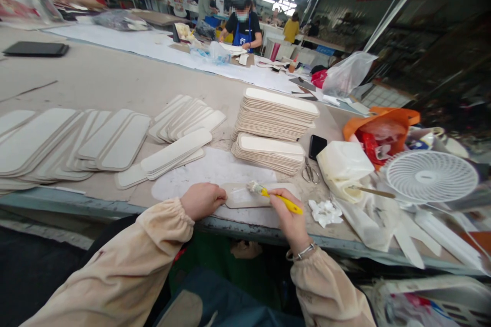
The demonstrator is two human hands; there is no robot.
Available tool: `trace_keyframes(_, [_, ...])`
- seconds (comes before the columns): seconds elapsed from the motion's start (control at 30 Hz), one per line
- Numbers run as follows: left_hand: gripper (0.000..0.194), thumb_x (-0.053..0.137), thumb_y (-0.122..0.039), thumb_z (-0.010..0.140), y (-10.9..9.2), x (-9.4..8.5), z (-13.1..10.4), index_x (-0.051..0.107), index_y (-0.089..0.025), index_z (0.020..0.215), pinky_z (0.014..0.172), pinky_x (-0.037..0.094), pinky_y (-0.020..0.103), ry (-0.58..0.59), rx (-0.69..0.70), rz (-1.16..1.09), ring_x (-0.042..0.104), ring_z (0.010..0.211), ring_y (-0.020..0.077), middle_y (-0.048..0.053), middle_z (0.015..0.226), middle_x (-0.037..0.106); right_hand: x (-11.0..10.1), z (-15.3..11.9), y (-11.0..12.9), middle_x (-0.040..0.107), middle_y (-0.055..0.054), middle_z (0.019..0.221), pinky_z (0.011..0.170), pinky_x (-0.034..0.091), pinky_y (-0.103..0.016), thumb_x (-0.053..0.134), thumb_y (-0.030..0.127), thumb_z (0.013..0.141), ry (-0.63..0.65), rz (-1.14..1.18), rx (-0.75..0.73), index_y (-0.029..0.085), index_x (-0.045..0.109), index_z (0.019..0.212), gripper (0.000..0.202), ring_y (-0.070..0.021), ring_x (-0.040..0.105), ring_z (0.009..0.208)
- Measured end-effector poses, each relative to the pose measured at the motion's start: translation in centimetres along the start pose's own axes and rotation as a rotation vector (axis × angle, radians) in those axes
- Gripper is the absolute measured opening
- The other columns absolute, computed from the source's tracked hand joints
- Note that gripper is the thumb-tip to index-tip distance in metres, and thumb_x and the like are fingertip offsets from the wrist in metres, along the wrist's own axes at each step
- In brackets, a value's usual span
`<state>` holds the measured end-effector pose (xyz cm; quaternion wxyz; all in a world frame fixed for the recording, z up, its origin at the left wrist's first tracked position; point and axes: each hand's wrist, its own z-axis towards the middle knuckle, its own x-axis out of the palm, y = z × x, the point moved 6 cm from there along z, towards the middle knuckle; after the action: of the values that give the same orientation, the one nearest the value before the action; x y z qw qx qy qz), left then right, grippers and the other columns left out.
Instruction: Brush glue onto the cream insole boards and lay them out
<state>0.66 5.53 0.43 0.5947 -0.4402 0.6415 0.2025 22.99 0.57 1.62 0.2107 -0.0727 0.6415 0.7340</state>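
My right hand (288,217) grips a brush (282,200) by its yellow handle. The whitish bristles touch or hover just over a long rounded beige panel (240,198) lying near the table's front edge; which of the two I cannot tell. My left hand (203,200) pinches the panel's left end, fingers closed and pointing right. A wet-looking patch shows on the panel's surface. Beneath it spreads a white sheet (176,184). Behind the panel rise two stacks of similar pieces, a lower one (268,156) and a taller one (274,115).
Fanned panels (123,143) cover the left side. To the right are scissors (310,172), a phone (317,146), a cut white container (345,163), crumpled tissue (325,213), an orange bag (383,125) and a white fan (431,178). A co-worker (242,25) works across the table.
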Motion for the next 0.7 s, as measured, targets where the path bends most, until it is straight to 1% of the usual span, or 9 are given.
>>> trace_keyframes(0.07, [0.028,0.044,-0.035,0.090,0.0,0.0,0.0,0.072,-0.027,0.090,0.069,0.043,0.027,-0.002,0.007,0.007,0.066,0.087,0.0198,0.003,0.093,0.073,-0.7,0.2,-0.9,0.064,-0.001,0.075,0.065,0.046,-0.030,0.057,0.038,0.081,-0.065,0.060,0.091,0.021,0.066,0.086,0.020,-0.0190,0.060,0.072])
trace_keyframes(0.13, [0.029,0.044,-0.035,0.090,-0.1,0.0,0.0,0.071,-0.027,0.090,0.068,0.043,0.027,-0.002,0.015,0.017,0.066,0.086,0.0201,0.003,0.093,0.073,-0.6,0.3,-1.2,0.062,-0.001,0.071,0.062,0.045,-0.029,0.058,0.039,0.080,-0.069,0.103,0.136,0.020,0.066,0.087,0.021,-0.0184,0.058,0.068])
trace_keyframes(0.2, [0.029,0.043,-0.035,0.090,-0.1,0.0,0.0,0.071,-0.028,0.090,0.067,0.043,0.027,-0.004,0.017,0.026,0.066,0.086,0.0204,0.003,0.092,0.072,0.4,0.2,-1.2,0.061,0.000,0.070,0.062,0.044,-0.028,0.058,0.040,0.080,-0.014,0.139,0.147,0.020,0.066,0.087,0.022,-0.0175,0.056,0.066])
trace_keyframes(0.3, [0.029,0.043,-0.035,0.090,-0.1,0.0,0.0,0.071,-0.028,0.091,0.066,0.042,0.027,-0.009,0.020,0.030,0.066,0.086,0.0209,0.003,0.092,0.072,2.5,-0.2,-0.9,0.061,0.000,0.070,0.062,0.044,-0.027,0.058,0.041,0.081,0.097,0.157,0.152,0.020,0.066,0.086,0.022,-0.0163,0.056,0.066])
trace_keyframes(0.37, [0.029,0.043,-0.035,0.090,0.0,0.1,0.0,0.071,-0.028,0.091,0.066,0.042,0.028,-0.012,0.020,0.031,0.066,0.086,0.0211,0.003,0.092,0.072,3.3,-0.2,-0.8,0.061,0.001,0.070,0.063,0.044,-0.027,0.058,0.040,0.081,0.120,0.158,0.173,0.020,0.066,0.086,0.022,-0.0162,0.056,0.065])
trace_keyframes(0.43, [0.029,0.043,-0.036,0.090,0.0,0.1,0.0,0.071,-0.028,0.091,0.065,0.042,0.028,-0.011,0.021,0.035,0.066,0.085,0.0210,0.003,0.091,0.072,3.4,0.0,-0.9,0.061,0.001,0.068,0.063,0.045,-0.027,0.058,0.039,0.080,0.110,0.163,0.210,0.021,0.065,0.086,0.021,-0.0165,0.057,0.064])
trace_keyframes(0.53, [0.029,0.043,-0.036,0.091,0.0,0.1,0.0,0.071,-0.028,0.092,0.066,0.042,0.028,-0.012,0.031,0.035,0.066,0.085,0.0210,0.003,0.090,0.072,2.5,0.4,-1.1,0.062,0.001,0.066,0.063,0.046,-0.028,0.058,0.036,0.079,0.093,0.135,0.245,0.021,0.065,0.085,0.018,-0.0173,0.058,0.064])
trace_keyframes(0.7, [0.028,0.044,-0.036,0.091,-0.1,0.0,0.0,0.071,-0.029,0.094,0.066,0.042,0.028,-0.011,0.021,0.018,0.066,0.086,0.0215,0.003,0.093,0.072,-0.9,1.2,-2.2,0.062,0.000,0.064,0.059,0.045,-0.029,0.058,0.036,0.077,0.003,0.057,0.274,0.022,0.066,0.083,0.017,-0.0182,0.056,0.059])
